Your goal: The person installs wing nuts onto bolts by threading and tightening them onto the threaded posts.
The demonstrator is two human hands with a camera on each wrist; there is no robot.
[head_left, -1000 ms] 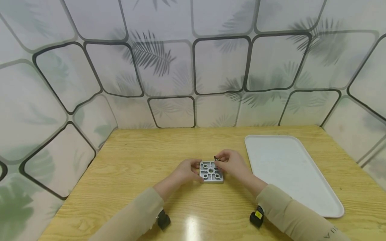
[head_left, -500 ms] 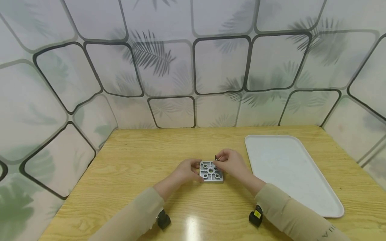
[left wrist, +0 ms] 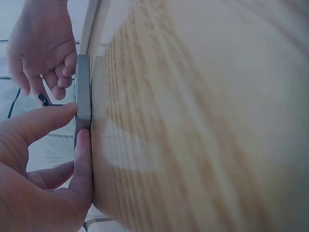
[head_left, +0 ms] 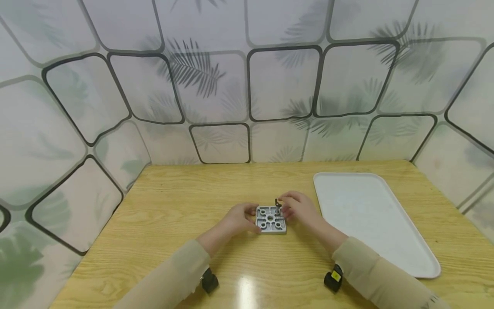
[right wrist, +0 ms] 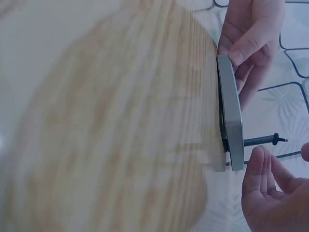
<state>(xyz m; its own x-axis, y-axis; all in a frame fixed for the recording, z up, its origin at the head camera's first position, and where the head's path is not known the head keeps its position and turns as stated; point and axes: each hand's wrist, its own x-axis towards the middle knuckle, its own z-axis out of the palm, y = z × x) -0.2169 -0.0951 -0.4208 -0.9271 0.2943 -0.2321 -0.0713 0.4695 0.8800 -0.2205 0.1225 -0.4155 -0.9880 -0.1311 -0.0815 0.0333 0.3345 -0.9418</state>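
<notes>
Left hand [head_left: 240,219] grips the metal plate [head_left: 270,220], right hand [head_left: 302,209] beside its screw [right wrist: 259,140].

Wood-grain table [head_left: 173,189] under a metal plate [head_left: 271,223] and a white tray [head_left: 370,219].

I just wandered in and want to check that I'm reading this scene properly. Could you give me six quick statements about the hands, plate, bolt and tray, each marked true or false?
1. The left hand holds the edge of the metal plate. True.
2. The plate is round. False: it is square.
3. The white tray lies to the right of the plate. True.
4. The right hand is beside the bolt. True.
5. The bolt lies flat on the tray. False: it stands up from a corner of the plate.
6. The tray is between the two hands. False: the plate is.
</notes>
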